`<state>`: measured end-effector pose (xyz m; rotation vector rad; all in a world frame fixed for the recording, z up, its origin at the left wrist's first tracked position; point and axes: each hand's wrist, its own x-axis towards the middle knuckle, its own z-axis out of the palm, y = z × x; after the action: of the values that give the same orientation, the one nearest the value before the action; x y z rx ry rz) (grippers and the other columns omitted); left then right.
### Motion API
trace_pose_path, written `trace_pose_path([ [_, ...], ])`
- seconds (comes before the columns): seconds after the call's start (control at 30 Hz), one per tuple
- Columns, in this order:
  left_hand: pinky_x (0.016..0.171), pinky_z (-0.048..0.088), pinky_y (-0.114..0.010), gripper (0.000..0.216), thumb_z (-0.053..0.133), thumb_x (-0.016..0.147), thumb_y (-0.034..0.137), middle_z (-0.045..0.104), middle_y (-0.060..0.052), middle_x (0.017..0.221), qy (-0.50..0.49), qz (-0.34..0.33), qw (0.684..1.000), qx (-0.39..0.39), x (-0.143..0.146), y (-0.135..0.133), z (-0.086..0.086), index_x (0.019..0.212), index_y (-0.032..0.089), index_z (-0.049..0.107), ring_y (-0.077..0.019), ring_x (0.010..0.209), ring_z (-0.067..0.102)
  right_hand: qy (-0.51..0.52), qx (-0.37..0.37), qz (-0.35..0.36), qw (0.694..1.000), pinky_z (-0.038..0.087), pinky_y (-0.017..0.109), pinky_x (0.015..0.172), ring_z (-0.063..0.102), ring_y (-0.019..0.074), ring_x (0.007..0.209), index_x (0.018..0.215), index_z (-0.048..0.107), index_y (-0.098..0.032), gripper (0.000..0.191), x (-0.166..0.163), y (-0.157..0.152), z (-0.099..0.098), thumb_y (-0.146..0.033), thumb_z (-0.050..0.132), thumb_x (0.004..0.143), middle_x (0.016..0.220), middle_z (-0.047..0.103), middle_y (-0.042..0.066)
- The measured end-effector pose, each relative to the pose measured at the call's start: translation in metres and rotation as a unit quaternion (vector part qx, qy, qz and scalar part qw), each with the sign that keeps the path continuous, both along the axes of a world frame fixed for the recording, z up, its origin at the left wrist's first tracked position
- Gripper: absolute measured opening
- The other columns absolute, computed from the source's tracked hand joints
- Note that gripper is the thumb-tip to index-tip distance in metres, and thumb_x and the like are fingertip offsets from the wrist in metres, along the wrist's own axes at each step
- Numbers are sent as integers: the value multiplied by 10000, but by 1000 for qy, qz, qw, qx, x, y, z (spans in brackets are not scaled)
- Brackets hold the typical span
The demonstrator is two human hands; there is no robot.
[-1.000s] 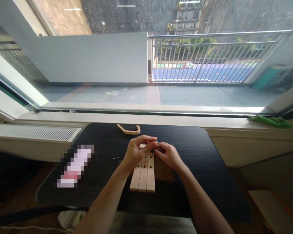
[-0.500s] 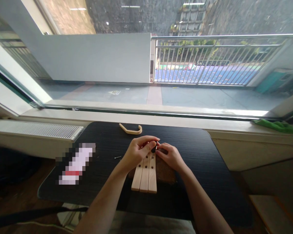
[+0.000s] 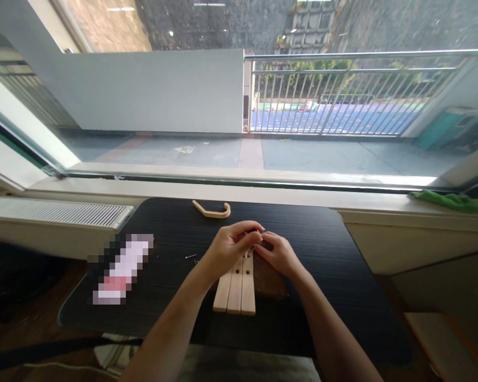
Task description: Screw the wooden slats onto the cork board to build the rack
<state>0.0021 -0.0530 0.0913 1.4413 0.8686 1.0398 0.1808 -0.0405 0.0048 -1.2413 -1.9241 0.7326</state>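
Observation:
Three pale wooden slats (image 3: 236, 291) with small holes lie side by side on the black table (image 3: 326, 254), beside a brown wooden piece (image 3: 269, 278). My left hand (image 3: 228, 248) hovers over the far end of the slats, fingers curled in a pinch on a small dark tool I can barely see. My right hand (image 3: 276, 253) rests on the brown piece, fingertips meeting the left hand's at the slats' far end. What sits between the fingertips is too small to name.
A curved wooden piece (image 3: 212, 210) lies near the table's far edge. Small metal screws (image 3: 191, 257) lie left of the slats. A blurred-out flat object (image 3: 121, 268) sits at the left. A green cloth (image 3: 448, 200) lies on the window sill at the right.
Both hands stay pinched together at the slats' far end. The left hand's fingers have shifted slightly, and the view has wobbled a little.

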Motion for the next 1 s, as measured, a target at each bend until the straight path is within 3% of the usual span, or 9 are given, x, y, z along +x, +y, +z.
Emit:
trace_pose_path([
  [0.27, 452, 418, -184, 357, 680, 837, 456, 729, -57, 812, -6, 12, 1000, -19, -2, 1, 1, 991, 138, 630, -52, 450, 499, -24, 10, -9, 1000, 483, 305, 728, 634, 179, 769, 909, 724, -225, 138, -1, -2, 5, -308, 615, 892, 857, 702, 33],
  [0.43, 443, 423, -174, 349, 688, 830, 472, 690, -19, 712, -19, 0, 1000, -14, -6, 1, -1, 895, 151, 567, -56, 437, 516, -59, 29, 3, 998, 469, 383, 839, 627, 228, 891, 979, 708, -217, 148, 0, -3, 10, -277, 613, 883, 943, 704, 72],
  [0.63, 477, 447, -190, 357, 694, 822, 474, 661, -15, 679, -5, 9, 1000, -13, -7, 1, -3, 930, 138, 642, -74, 476, 542, -90, 28, 43, 995, 461, 381, 896, 614, 238, 1019, 1199, 624, -213, 373, 2, -8, 14, -196, 613, 827, 1126, 679, 87],
  [0.8, 500, 452, -197, 359, 704, 814, 463, 680, -40, 712, 18, 23, 1000, -5, -8, 0, -4, 952, 132, 705, -85, 517, 549, -127, 15, 72, 989, 451, 413, 887, 620, 248, 946, 1162, 655, -228, 355, 5, -11, 20, -297, 669, 814, 1054, 685, 76],
  [1.0, 520, 454, -203, 372, 703, 811, 473, 682, -47, 712, 39, 31, 999, 3, -7, 0, -2, 959, 133, 729, -94, 540, 548, -136, 2, 88, 987, 428, 450, 977, 587, 281, 1100, 1257, 618, -250, 519, 13, -10, 18, -423, 745, 784, 1209, 642, 98],
])
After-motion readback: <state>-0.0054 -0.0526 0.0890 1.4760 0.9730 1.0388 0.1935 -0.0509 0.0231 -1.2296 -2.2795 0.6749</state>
